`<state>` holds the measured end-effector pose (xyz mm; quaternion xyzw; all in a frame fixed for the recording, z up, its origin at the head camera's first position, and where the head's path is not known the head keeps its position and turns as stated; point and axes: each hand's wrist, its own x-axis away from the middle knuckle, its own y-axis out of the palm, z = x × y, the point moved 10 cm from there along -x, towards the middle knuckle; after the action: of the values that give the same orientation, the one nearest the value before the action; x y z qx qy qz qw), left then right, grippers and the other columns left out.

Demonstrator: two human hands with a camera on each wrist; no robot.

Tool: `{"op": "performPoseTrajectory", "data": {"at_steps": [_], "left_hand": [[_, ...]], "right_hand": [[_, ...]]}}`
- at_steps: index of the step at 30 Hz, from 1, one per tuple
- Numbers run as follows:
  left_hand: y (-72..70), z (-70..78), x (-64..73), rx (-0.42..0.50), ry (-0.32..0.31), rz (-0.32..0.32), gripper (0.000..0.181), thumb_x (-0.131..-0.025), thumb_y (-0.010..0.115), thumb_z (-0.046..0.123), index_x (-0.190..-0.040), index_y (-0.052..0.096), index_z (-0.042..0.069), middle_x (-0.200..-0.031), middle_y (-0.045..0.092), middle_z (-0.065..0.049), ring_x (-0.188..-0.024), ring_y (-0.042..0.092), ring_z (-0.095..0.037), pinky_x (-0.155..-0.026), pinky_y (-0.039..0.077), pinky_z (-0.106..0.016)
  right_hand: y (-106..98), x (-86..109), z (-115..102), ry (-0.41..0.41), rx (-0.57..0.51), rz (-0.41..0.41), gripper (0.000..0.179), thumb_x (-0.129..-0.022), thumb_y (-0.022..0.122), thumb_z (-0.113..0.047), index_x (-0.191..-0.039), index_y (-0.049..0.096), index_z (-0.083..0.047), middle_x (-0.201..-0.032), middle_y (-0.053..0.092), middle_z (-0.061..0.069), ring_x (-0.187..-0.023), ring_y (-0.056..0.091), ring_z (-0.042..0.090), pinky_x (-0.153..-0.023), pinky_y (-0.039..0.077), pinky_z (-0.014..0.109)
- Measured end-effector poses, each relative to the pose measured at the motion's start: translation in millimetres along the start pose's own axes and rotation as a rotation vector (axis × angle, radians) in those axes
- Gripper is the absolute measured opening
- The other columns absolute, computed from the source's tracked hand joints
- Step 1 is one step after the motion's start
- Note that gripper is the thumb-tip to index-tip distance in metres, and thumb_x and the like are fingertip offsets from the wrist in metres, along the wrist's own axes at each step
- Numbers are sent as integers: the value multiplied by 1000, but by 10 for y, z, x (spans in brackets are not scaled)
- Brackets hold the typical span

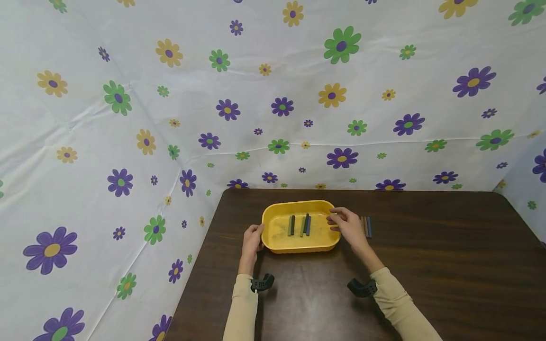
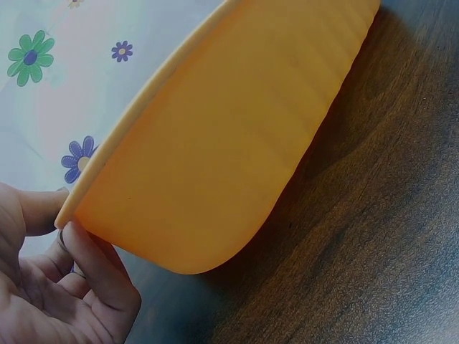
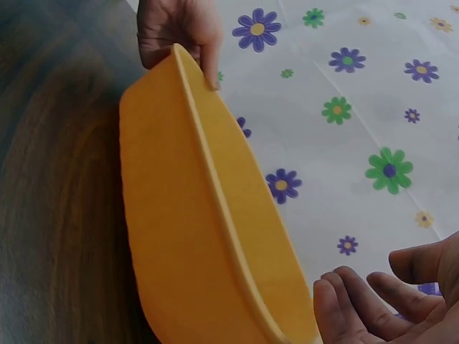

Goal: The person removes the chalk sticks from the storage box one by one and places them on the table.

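Observation:
A yellow plastic tub (image 1: 281,249) stands on the brown table, its inside lightly smudged. My left hand (image 1: 252,239) grips its left end; in the left wrist view the thumb and fingers pinch the rim (image 2: 107,152). Inside lie several chalk-like sticks: a green one (image 1: 289,226) beside a black one (image 1: 293,225), and another green one (image 1: 303,227) beside dark and blue ones (image 1: 308,226). My right hand (image 1: 347,227) hovers at the tub's right end, fingertips over the rim. Its fingers are loosely bent with nothing between them in the right wrist view.
Just right of my right hand, brown sticks (image 1: 365,226) and a blue stick (image 1: 369,227) lie side by side on the table (image 1: 435,255). A white flowered sheet (image 1: 273,94) hangs behind the table and along its left side.

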<state>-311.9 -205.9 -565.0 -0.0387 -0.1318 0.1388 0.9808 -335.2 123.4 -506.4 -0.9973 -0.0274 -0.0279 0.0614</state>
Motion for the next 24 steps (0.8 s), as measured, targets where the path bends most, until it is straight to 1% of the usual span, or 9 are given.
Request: {"op": "performPoseTrajectory", "data": {"at_steps": [3, 7, 10, 16, 21, 24], "left_hand": [[1, -2, -4, 3, 4, -1, 40, -108, 57, 28, -121, 60, -9, -85, 58, -11, -58, 45, -12, -54, 40, -23], [5, -9, -14, 10, 9, -4, 40, -109, 57, 29, -122, 60, -10, -85, 58, -12, -57, 45, -12, -54, 40, -23], [6, -10, -19, 12, 6, -4, 40, -109, 57, 28, -121, 60, -10, -85, 57, -11, -57, 44, -11, -53, 39, -22], [1, -26, -38, 16, -3, 1, 39, -108, 57, 28, -121, 60, -9, -83, 56, -9, -55, 44, -9, -52, 39, -21], [0, -34, -39, 18, -9, 3, 40, -108, 58, 28, -120, 59, -10, -83, 56, -10, -55, 44, -9, -51, 39, -21], [1, -36, -45, 16, -9, 4, 40, -108, 58, 28, -120, 59, -10, -84, 56, -10, -55, 44, -9, -51, 39, -21]], "right_hand": [[82, -16, 52, 22, -7, -6, 34, -109, 54, -11, -135, 56, 11, -122, 67, 29, -109, 68, 38, -87, 59, 38], [169, -34, 98, 53, -32, -3, 33, -109, 54, -10, -135, 56, 11, -123, 66, 30, -109, 69, 37, -84, 59, 33], [229, -41, 111, 60, -47, -6, 34, -109, 53, -9, -135, 55, 12, -124, 64, 33, -109, 69, 38, -84, 59, 32], [346, -55, 165, 94, -82, -21, 36, -106, 55, -6, -137, 53, 13, -126, 60, 36, -109, 68, 43, -85, 60, 39], [432, -81, 256, 140, -65, -43, 38, -105, 56, -4, -139, 50, 13, -125, 59, 36, -111, 66, 47, -85, 59, 44], [469, -100, 292, 159, -55, -51, 39, -105, 56, -4, -140, 49, 13, -125, 60, 36, -113, 65, 49, -84, 60, 43]]}}
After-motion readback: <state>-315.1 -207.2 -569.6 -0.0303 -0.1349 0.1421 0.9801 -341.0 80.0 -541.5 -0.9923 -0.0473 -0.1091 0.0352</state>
